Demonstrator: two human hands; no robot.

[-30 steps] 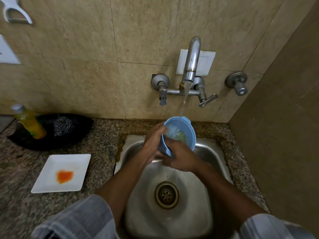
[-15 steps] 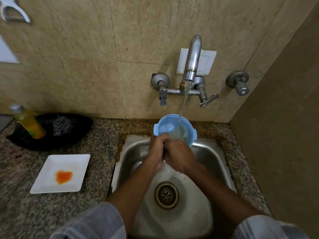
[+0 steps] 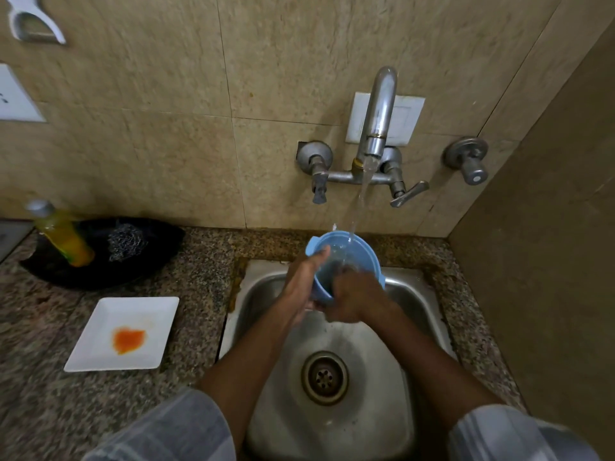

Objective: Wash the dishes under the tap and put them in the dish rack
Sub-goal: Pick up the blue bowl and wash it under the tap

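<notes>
Blue bowl [image 3: 361,252] tilted under tap [image 3: 379,111] stream, above sink [image 3: 419,294]. Left hand [image 3: 301,284] grips rim; right hand [image 3: 354,294] curls into its interior, rubbing. Likely light, stiff plastic, slippery wet; hold by rim lugs.

The right hand's [image 3: 356,296] fingers are hidden inside the blue bowl [image 3: 362,257].
</notes>
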